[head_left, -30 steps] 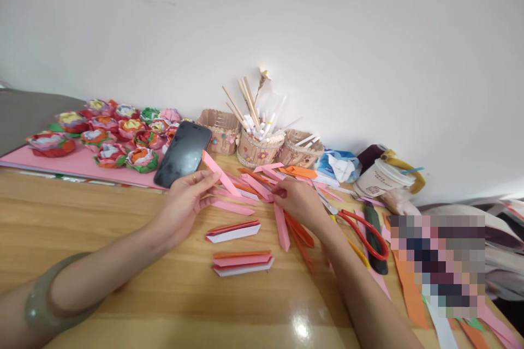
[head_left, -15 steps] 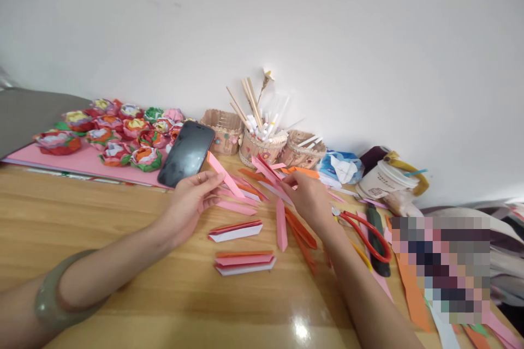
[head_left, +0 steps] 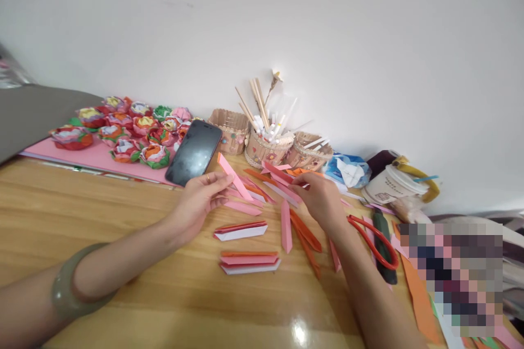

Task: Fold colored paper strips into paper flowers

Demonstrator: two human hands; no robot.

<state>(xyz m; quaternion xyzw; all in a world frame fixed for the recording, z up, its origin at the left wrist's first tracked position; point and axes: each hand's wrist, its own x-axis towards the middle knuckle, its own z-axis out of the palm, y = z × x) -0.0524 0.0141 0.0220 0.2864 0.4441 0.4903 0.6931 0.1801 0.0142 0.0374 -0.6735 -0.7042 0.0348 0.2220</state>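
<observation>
My left hand [head_left: 208, 191] pinches a folded strip, pink with an orange edge [head_left: 234, 175], between thumb and fingers. To its right, my right hand [head_left: 317, 191] has its fingers closed at the pile of folded strips, on the end of a pink and red strip [head_left: 279, 174]. Pink, orange and white strips lie under and between the hands. Nearer me are two layered bundles, one red and white [head_left: 240, 230], the other orange, pink and white [head_left: 250, 262]. A pink strip [head_left: 286, 226] and orange strips [head_left: 305, 232] lie beside them.
Paper flowers [head_left: 123, 125] stand on pink sheets at the left, a black phone [head_left: 194, 152] at their edge. Decorated baskets [head_left: 268, 148] with sticks and pens line the wall. At the right are red-handled scissors [head_left: 374, 242], a white cup [head_left: 393, 185] and a tissue pack [head_left: 347, 169].
The whole view has shifted, so things appear farther right. My left hand still holds its strip. My right hand stays at the pile, with its fingers slightly lower against the pink and red strip.
</observation>
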